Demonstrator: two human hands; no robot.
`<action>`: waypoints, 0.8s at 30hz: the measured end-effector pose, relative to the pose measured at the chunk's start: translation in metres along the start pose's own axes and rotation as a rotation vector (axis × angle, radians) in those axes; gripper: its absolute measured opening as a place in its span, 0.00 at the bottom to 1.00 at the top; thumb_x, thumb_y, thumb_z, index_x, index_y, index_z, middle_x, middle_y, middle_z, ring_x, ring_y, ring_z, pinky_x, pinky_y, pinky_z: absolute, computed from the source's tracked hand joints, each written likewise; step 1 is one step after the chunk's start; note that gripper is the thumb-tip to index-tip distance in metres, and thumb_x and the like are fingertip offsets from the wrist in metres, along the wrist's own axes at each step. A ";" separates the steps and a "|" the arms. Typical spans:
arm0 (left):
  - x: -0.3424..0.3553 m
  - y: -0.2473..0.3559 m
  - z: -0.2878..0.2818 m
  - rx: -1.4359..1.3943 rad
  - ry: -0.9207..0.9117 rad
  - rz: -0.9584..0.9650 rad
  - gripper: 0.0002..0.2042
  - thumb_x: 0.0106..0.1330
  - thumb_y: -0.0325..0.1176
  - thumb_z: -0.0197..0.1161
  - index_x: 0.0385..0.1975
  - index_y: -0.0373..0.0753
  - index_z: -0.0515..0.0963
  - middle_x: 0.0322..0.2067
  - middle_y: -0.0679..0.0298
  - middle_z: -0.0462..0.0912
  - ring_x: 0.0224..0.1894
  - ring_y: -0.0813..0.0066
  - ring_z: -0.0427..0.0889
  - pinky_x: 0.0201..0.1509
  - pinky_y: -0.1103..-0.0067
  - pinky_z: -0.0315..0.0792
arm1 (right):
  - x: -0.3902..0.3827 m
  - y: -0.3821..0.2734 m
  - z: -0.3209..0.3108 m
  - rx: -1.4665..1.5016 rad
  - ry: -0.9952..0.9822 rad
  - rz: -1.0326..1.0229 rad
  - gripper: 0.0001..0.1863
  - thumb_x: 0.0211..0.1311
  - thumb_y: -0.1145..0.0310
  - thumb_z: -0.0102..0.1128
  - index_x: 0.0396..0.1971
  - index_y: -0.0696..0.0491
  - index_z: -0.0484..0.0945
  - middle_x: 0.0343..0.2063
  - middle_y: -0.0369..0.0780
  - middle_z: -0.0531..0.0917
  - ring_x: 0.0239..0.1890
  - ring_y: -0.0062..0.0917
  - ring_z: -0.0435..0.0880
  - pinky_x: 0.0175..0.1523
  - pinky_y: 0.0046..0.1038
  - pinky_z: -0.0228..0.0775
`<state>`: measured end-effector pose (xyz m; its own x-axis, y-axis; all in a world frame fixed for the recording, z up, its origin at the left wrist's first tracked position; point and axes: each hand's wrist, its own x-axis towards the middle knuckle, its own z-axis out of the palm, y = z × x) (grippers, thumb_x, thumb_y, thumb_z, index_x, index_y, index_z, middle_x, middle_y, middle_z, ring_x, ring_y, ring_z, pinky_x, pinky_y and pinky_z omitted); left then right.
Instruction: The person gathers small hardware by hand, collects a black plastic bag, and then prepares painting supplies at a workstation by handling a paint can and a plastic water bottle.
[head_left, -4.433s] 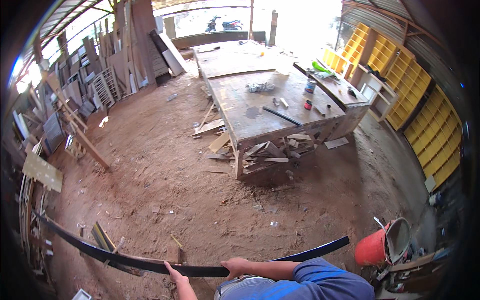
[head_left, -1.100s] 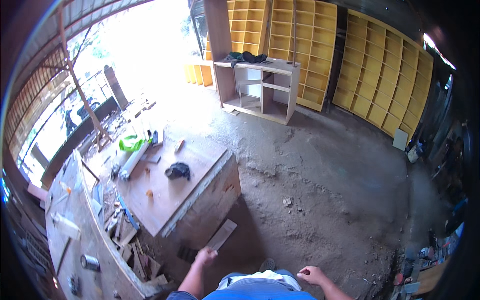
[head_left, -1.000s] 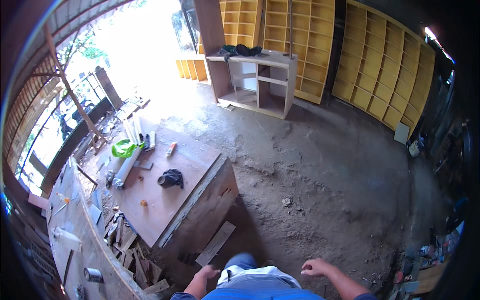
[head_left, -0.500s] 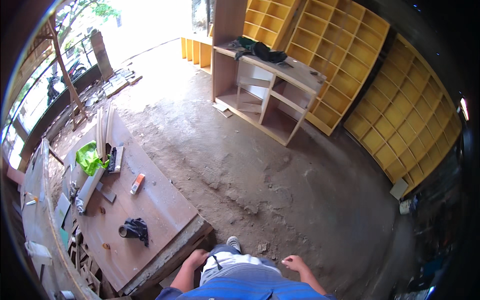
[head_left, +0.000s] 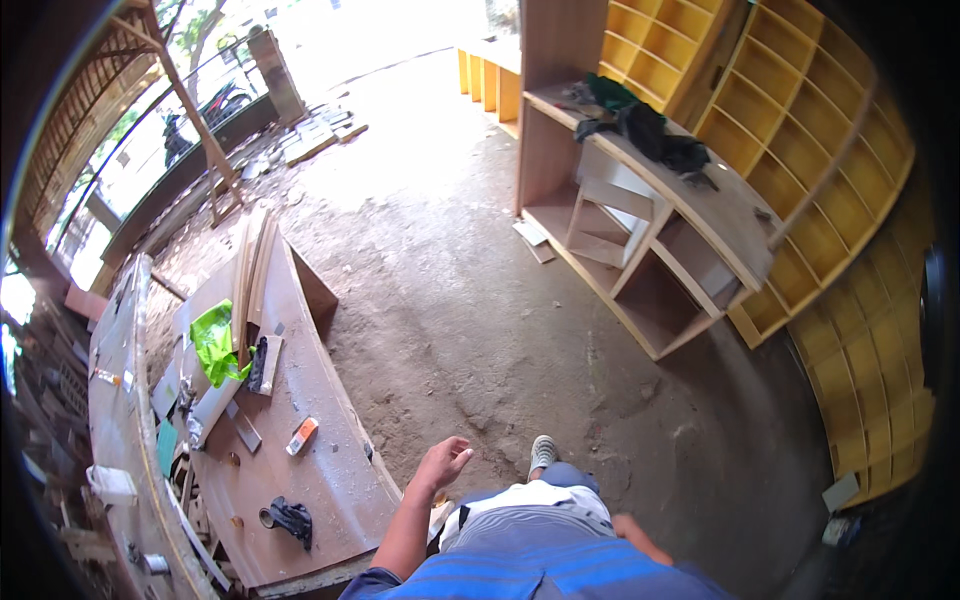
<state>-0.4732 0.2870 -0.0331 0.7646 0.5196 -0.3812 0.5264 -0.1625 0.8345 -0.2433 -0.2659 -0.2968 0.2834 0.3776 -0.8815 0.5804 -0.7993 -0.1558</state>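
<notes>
Currently left bare hand is up in front of the body, fingers loosely curled, thumb apart, gripping nothing visible; it's off the brown, dust-marked wooden tabletop, just right of its edge. Right bare hand is low by the hip, blurred and mostly hidden behind the blue striped shirt, so can't tell how far its fingers are spread or whether it holds anything. Nearest loose item: small orange-and-white oblong box, lying on the tabletop, well apart from both hands. Key relation: box is left of the left hand and slightly farther forward, across the tabletop edge; long axis slants from near-left to far-right. Left hand is clearly nearer; right hand is on the far side of the torso. Also on the tabletop: dark roll with crumpled black wrapping, closer to the body than the box; bright green crumpled plastic bag, farther forward and left, beside long thin wooden strips. Ahead right on the floor: brown-and-white wooden cabinet frame, dark cloth on top, yellow gridded shelving behind.
</notes>
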 end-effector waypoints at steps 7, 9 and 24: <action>0.042 -0.005 -0.056 -0.154 0.346 -0.261 0.17 0.68 0.39 0.65 0.50 0.34 0.80 0.42 0.56 0.87 0.43 0.69 0.86 0.49 0.74 0.78 | 0.058 -0.190 -0.428 0.193 0.476 -0.070 0.15 0.55 0.55 0.70 0.34 0.51 0.87 0.38 0.45 0.88 0.43 0.36 0.87 0.50 0.36 0.78; 0.054 -0.025 -0.072 -0.225 0.504 -0.308 0.15 0.67 0.39 0.65 0.48 0.36 0.81 0.39 0.57 0.87 0.40 0.69 0.86 0.47 0.74 0.79 | 0.088 -0.241 -0.509 0.111 0.501 -0.077 0.15 0.55 0.55 0.70 0.34 0.51 0.87 0.38 0.44 0.88 0.45 0.37 0.86 0.52 0.37 0.78; 0.232 -0.080 -0.285 -0.188 0.757 -0.666 0.20 0.62 0.45 0.66 0.48 0.38 0.80 0.41 0.52 0.86 0.45 0.57 0.86 0.48 0.67 0.78 | 0.290 -0.538 -0.710 0.179 0.221 -0.376 0.11 0.59 0.68 0.69 0.36 0.61 0.86 0.28 0.43 0.88 0.27 0.24 0.87 0.35 0.29 0.81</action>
<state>-0.4442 0.6597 -0.0750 -0.1312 0.8599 -0.4934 0.6414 0.4531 0.6191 0.0686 0.6054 -0.1519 0.2456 0.7315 -0.6361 0.5390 -0.6485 -0.5376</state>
